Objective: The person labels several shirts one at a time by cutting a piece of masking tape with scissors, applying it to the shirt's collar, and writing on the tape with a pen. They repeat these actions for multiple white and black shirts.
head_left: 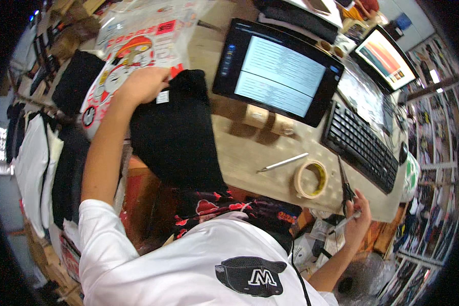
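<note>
A folded black garment (173, 132) with a small white label (162, 97) hangs over the table's near left edge. My left hand (143, 85) is closed at its upper edge, beside the label, with the fingertips partly hidden. By the table's front right edge, my right hand (359, 214) is closed around a slim, pale, pen-like stick (344, 223) with a dark tip. Black-handled scissors (347, 193) lie right beside that hand. Left of them, a roll of tan tape (300, 184) rests on the table, near a silver pen (285, 161).
A large monitor (283, 76) stands mid-table, with a black keyboard (362, 145) and a laptop (387, 56) to its right. Printed plastic packaging (137, 46) covers the far left. Shelves of stacked goods (433, 168) line the right side; clothes (33, 168) hang at left.
</note>
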Demonstrator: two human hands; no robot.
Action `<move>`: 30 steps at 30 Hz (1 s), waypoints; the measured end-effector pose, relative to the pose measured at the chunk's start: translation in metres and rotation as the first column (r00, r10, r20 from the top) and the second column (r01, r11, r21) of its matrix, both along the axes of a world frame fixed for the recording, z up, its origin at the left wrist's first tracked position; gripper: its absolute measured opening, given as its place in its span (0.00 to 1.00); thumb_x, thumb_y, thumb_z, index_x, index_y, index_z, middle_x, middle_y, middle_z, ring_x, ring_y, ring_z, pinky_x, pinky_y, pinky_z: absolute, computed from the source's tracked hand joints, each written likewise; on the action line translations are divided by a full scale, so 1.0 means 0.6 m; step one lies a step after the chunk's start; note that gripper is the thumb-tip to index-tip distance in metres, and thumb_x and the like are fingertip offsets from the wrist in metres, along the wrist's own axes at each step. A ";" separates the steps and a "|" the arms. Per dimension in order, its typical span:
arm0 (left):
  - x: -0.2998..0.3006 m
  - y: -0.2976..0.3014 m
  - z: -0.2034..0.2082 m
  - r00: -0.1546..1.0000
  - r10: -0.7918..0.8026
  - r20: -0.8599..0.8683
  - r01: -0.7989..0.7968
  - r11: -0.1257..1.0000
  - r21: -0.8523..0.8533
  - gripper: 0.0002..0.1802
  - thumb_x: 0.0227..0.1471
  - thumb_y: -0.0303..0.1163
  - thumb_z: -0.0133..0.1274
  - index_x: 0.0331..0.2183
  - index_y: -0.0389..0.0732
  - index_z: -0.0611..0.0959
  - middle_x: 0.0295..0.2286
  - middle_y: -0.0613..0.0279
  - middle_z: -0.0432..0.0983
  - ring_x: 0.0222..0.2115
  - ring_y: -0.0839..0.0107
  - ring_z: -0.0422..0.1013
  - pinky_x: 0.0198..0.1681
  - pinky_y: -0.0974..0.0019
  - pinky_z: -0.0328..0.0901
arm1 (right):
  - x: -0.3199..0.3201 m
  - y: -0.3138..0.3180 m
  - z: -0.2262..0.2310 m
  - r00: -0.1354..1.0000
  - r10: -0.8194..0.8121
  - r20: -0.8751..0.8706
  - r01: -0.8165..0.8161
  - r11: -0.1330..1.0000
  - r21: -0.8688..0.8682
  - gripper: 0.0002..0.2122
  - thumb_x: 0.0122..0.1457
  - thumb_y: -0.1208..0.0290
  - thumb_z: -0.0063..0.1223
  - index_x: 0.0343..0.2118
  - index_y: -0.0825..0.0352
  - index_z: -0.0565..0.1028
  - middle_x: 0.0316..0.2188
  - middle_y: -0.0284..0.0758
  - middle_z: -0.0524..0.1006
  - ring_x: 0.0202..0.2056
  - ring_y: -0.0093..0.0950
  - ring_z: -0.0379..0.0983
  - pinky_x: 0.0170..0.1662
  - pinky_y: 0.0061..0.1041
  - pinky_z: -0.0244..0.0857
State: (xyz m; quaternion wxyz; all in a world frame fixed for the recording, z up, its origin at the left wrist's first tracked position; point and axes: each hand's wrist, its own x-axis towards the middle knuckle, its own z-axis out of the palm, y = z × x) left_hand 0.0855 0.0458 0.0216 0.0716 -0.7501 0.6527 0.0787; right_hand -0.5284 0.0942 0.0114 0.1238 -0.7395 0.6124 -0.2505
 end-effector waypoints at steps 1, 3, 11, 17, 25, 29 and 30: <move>0.009 0.005 -0.009 0.999 0.038 -0.002 -0.038 0.999 -0.024 0.13 0.53 0.38 0.53 0.35 0.38 0.76 0.34 0.45 0.76 0.39 0.48 0.72 0.42 0.51 0.66 | 0.029 -0.001 0.006 0.995 0.036 0.092 -0.039 0.999 0.033 0.10 0.50 0.84 0.56 0.36 0.72 0.72 0.46 0.44 0.77 0.32 0.28 0.74 0.37 0.24 0.67; 0.008 0.016 -0.013 0.995 0.049 -0.091 -0.056 0.996 -0.073 0.14 0.55 0.37 0.51 0.35 0.35 0.76 0.35 0.45 0.76 0.39 0.47 0.72 0.43 0.52 0.65 | 0.082 0.002 0.000 0.962 0.201 0.185 -0.215 0.975 0.061 0.08 0.50 0.84 0.57 0.33 0.71 0.71 0.45 0.42 0.78 0.29 0.28 0.74 0.35 0.23 0.67; -0.034 0.144 -0.077 0.822 -0.056 -0.567 -0.300 0.803 -0.514 0.10 0.58 0.31 0.48 0.38 0.32 0.74 0.30 0.52 0.73 0.31 0.63 0.71 0.38 0.64 0.64 | 0.105 -0.035 -0.011 0.971 0.077 0.225 -0.122 0.973 0.195 0.08 0.56 0.74 0.57 0.34 0.71 0.69 0.43 0.43 0.79 0.32 0.28 0.73 0.37 0.27 0.67; -0.273 0.186 -0.046 0.532 -0.336 -0.777 -0.194 0.845 -0.499 0.06 0.48 0.29 0.59 0.30 0.38 0.80 0.25 0.57 0.78 0.28 0.64 0.75 0.34 0.64 0.68 | 0.178 -0.031 0.013 0.788 0.281 0.547 -0.247 0.959 -0.136 0.24 0.64 0.49 0.39 0.36 0.70 0.75 0.30 0.40 0.78 0.25 0.25 0.71 0.29 0.23 0.64; -0.442 0.121 -0.063 0.584 -0.332 -0.740 -0.016 0.908 -0.420 0.10 0.46 0.35 0.61 0.31 0.41 0.82 0.26 0.52 0.79 0.28 0.54 0.76 0.33 0.56 0.69 | 0.328 0.009 -0.035 0.431 0.300 0.851 -0.217 0.950 -0.226 0.05 0.57 0.79 0.53 0.36 0.71 0.73 0.29 0.41 0.77 0.30 0.30 0.74 0.36 0.23 0.68; -0.429 0.109 -0.064 0.502 -0.339 -0.796 0.012 0.923 -0.385 0.11 0.46 0.33 0.60 0.32 0.39 0.82 0.28 0.50 0.79 0.30 0.51 0.76 0.34 0.56 0.70 | 0.326 -0.006 -0.074 0.510 0.347 0.787 -0.215 0.937 -0.274 0.06 0.55 0.83 0.55 0.35 0.71 0.70 0.31 0.42 0.77 0.32 0.28 0.74 0.37 0.23 0.68; -0.419 0.101 -0.064 0.485 -0.374 -0.791 0.055 0.915 -0.399 0.11 0.46 0.31 0.60 0.33 0.37 0.83 0.29 0.49 0.79 0.30 0.54 0.77 0.34 0.59 0.70 | 0.319 -0.011 -0.083 0.514 0.325 0.794 -0.230 0.944 -0.237 0.06 0.55 0.83 0.56 0.34 0.71 0.70 0.31 0.43 0.77 0.32 0.28 0.74 0.36 0.23 0.68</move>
